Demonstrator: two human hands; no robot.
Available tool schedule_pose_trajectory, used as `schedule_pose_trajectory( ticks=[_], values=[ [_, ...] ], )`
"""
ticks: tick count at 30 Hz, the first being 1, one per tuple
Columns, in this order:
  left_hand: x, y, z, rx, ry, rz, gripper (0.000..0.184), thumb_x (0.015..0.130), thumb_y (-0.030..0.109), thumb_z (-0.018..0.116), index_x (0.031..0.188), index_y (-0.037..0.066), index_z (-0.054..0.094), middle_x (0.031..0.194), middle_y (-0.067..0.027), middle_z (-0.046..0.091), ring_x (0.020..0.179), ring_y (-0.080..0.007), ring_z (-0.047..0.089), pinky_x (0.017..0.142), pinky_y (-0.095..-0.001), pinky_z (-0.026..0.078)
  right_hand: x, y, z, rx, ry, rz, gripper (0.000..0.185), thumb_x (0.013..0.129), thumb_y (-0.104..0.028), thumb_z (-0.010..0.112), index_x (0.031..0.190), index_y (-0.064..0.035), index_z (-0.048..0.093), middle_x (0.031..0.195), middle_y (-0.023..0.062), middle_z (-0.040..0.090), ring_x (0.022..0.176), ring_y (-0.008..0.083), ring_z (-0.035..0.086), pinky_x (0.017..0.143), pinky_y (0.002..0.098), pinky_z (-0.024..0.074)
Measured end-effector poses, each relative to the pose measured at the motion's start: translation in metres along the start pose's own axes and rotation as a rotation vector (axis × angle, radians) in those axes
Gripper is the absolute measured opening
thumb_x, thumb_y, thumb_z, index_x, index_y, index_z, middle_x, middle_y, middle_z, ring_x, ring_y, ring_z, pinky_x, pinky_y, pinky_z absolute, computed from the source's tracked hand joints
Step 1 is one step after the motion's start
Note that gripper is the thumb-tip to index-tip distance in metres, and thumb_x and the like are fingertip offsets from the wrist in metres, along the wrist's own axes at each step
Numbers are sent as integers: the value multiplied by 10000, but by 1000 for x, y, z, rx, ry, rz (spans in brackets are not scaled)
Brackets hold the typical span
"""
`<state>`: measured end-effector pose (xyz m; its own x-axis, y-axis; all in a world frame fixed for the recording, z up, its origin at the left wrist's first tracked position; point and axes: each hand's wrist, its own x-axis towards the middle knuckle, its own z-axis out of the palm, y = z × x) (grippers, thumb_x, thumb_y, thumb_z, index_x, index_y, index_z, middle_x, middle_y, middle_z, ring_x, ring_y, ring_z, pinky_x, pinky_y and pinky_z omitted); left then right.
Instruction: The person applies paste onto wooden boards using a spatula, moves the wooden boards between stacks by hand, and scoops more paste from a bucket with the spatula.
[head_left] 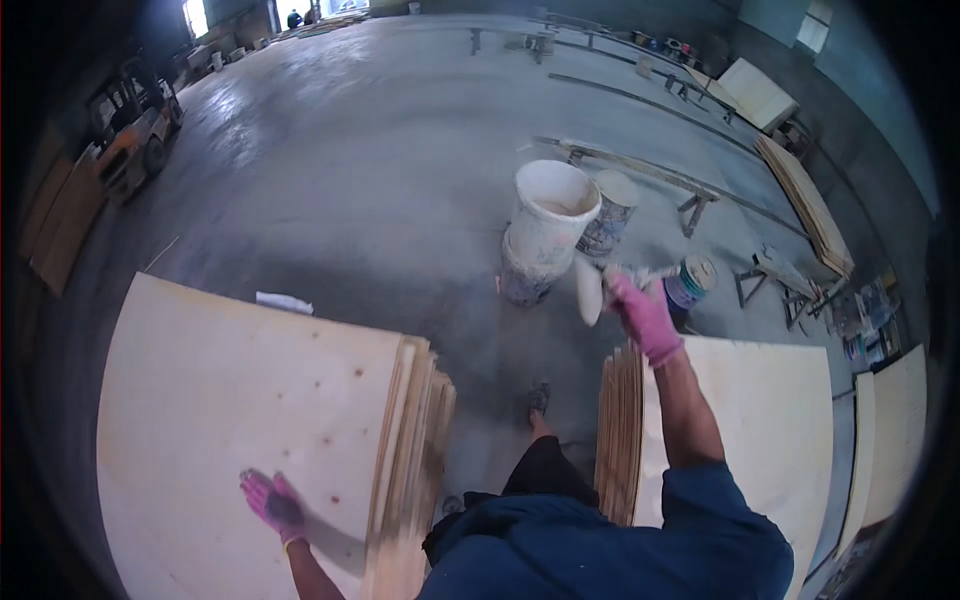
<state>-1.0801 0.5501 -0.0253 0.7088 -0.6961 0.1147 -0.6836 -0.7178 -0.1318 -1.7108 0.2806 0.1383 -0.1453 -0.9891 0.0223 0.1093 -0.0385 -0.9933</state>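
Note:
My left hand [274, 505], in a pink glove, lies with spread fingers on the top sheet of a plywood stack [230, 390] at my left. That pale sheet has several small brown knots. In my right hand [647, 315], also pink-gloved, is a tool with a white oblong head [590, 292], its fingers closed round the handle. The kind of tool cannot be made out clearly. The hand is raised over the far end of a second plywood stack [750, 410] at my right. Just beyond the tool stands a white bucket [545, 220] with pale material inside, resting on a stained drum.
A lidded, stained bucket [612, 210] and a smaller can [692, 280] stand near the white bucket. Beyond is a long low metal bench [640, 172]. A forklift [135, 140] is parked far left. More boards [805, 205] lean at the right.

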Motion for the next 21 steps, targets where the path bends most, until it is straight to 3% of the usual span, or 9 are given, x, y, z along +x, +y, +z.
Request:
schedule_pose_trajectory(
  ticks=[5,6,9,13,16,17,18,20,21],
  values=[
    [-38,66,2,-202,90,-175,643,964,353,555,1413,-95,450,1486,-265,440,1407,-397,385,1186,-465,264,226,9,-38,-5,-85,-121,258,974,-268,651,1085,-42,709,941,-19,668,819,89,612,684,270,504],
    [-56,86,21,0,349,-54,622,931,343,588,1359,-102,511,1424,-294,494,1360,-421,438,1177,-477,277,265,18,-43,46,-69,-97,266,970,-264,659,1096,-36,714,965,-8,675,841,93,619,695,273,509],
    [-83,224,-36,-76,102,-165,790,913,361,606,1480,-104,311,1561,-312,279,1463,-444,262,1195,-528,205,395,55,-70,-197,-119,-144,283,960,-235,671,1131,-13,708,986,16,687,833,109,623,709,273,515],
    [-83,356,-95,-291,70,-108,789,863,322,682,1477,-45,348,1552,-257,317,1460,-433,263,1192,-516,214,520,131,-84,-447,-114,-141,302,908,-200,722,1114,20,700,965,37,696,810,117,622,719,287,516],
    [-69,416,-94,-792,136,-95,677,868,221,687,1432,-31,411,1401,-222,510,1326,-404,463,1101,-508,365,606,237,-119,-853,-213,47,260,866,-154,749,1052,21,701,910,36,692,784,114,603,705,295,500],
    [-63,431,-89,-1015,124,-114,635,879,195,685,1415,-33,430,1342,-207,567,1269,-380,530,1060,-498,415,595,250,-97,-728,-123,-22,210,868,-148,737,999,10,694,877,30,678,770,109,585,689,294,488],
    [-59,447,-87,-1313,-19,-243,603,920,249,649,1410,-32,439,1321,-195,587,1238,-352,557,1034,-473,439,580,263,-79,-608,-35,-83,165,869,-142,725,946,-1,687,843,25,664,757,104,566,674,293,475],
    [-43,465,-86,-1805,-238,-457,589,976,359,575,1403,-27,453,1300,-175,606,1202,-311,588,994,-430,470,564,280,-40,-817,-337,69,173,900,-175,691,899,-3,664,816,16,648,725,127,578,648,311,479],
    [-32,470,-83,-2004,-304,-535,604,991,415,537,1401,-22,458,1301,-166,605,1196,-298,591,980,-414,478,541,298,-15,-889,-368,-63,228,940,-213,644,816,-22,644,750,-10,611,658,102,553,577,295,457]
  ],
)
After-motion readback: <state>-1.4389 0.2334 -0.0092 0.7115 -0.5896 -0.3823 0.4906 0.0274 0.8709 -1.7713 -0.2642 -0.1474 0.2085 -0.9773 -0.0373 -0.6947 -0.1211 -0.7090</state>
